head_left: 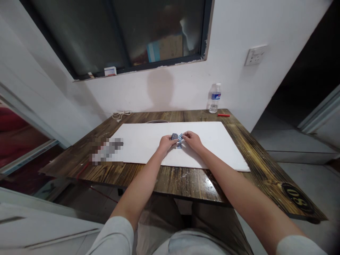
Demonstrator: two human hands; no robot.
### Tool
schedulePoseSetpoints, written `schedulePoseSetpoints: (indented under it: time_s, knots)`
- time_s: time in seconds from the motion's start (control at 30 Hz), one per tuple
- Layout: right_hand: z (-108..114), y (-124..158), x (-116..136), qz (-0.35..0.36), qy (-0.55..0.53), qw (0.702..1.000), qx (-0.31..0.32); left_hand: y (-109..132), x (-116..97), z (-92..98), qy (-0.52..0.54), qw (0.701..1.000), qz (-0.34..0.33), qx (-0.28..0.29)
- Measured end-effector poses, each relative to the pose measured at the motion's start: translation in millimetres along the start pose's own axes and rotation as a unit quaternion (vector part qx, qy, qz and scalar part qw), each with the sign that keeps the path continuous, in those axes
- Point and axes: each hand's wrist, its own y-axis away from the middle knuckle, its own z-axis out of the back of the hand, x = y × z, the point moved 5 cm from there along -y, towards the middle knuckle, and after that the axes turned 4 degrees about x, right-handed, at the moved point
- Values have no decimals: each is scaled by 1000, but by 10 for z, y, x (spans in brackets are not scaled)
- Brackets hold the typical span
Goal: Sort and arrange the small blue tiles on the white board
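Note:
Both my hands are over a white board. My left hand (166,142) is closed on a small stack of dark, patterned cards (174,136). Just to its right, my right hand (193,139) pinches one small blue-and-white card (180,137) between thumb and fingers, close beside the stack. Below the gap between the hands, another small blue-grey card (179,145) shows against the board; I cannot tell whether it lies flat there. The print on the cards is too small to read.
The white board (143,141) covers much of the dark wooden table (183,180). A blurred-out object (107,150) lies at its left end. Along the wall are a coiled white cord (120,114), a water bottle (215,98) and a red pen-like stick (223,115).

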Motion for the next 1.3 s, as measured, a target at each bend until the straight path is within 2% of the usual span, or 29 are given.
schedulePoseSetpoints:
  time_s: [0.13,0.47,0.67,0.83,0.97,1.13,1.2,1.3]
  knots:
    - [0,14,8,-12,4,1000,4,3,4,-14,-12,1000,-2,9]
    - [38,-26,-123,-43,-39,998,-20,4,-9,4,-12,1000,-11,-17]
    - [79,-34,-160,-57,-63,996,-38,-28,0,106,-1,996,-8,-92]
    - [-35,-33,-142,-37,-76,996,34,-52,31,200,-3,990,-9,-144]
    - [-108,-24,-106,-8,2,996,85,-49,31,230,5,988,-12,-155]
    - [-142,-2,-14,84,163,977,107,-20,-5,227,-7,986,-8,-164]
    - [-146,-1,-12,97,179,974,103,-15,-15,215,-15,987,-9,-159]
    - [-111,-16,-23,94,143,983,70,-23,-17,188,-27,989,-21,-143]
